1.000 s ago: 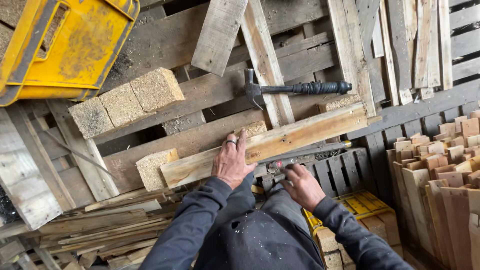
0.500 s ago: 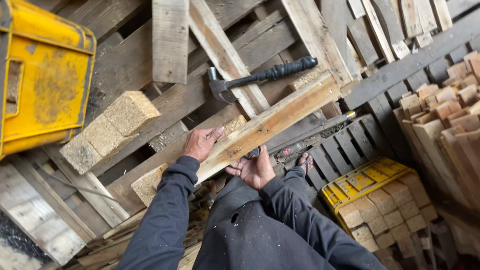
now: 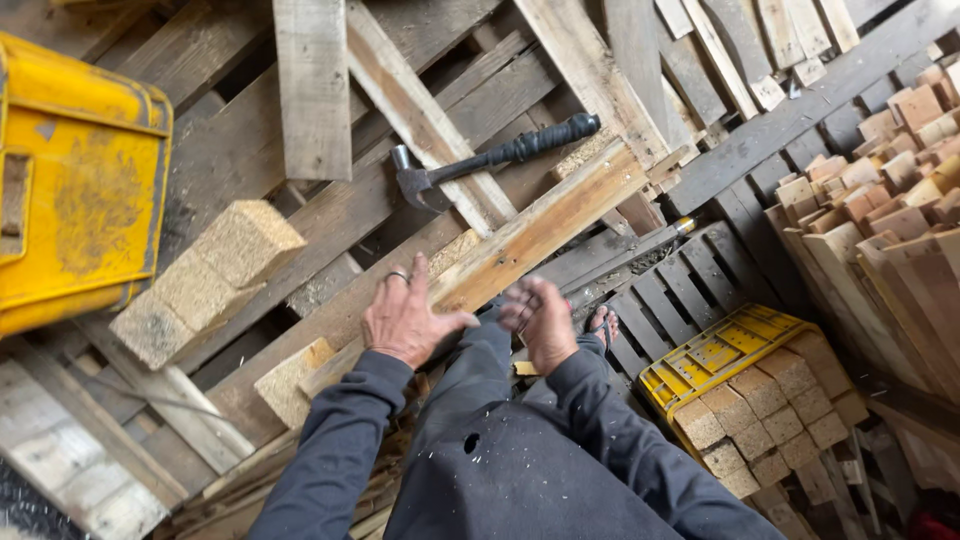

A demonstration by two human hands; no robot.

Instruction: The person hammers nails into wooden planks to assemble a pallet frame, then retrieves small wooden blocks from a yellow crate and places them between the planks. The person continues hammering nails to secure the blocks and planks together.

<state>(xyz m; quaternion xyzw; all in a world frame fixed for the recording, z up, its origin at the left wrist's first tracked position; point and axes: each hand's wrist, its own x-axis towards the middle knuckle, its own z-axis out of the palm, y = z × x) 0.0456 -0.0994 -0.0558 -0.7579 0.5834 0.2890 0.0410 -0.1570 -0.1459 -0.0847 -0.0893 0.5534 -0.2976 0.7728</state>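
Plank (image 3: 520, 240): lies just beyond both hands, apparently untouched.
Left hand (image 3: 405, 320): spread open, nothing held.
Right hand (image 3: 540, 320): open, blurred, empty.
Change: plank released since earlier frame.

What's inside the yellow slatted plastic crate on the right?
The yellow slatted plastic crate holds rows of pressed-wood chip blocks, some spilling past its edge. Anything beneath that top layer is covered.

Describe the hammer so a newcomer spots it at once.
Start at the big yellow bin on the left and look right across the stacked pallet boards. Above the two hands lies the hammer, flat on the boards. It is the only dark, metal-headed tool with a black grip among pale wood.
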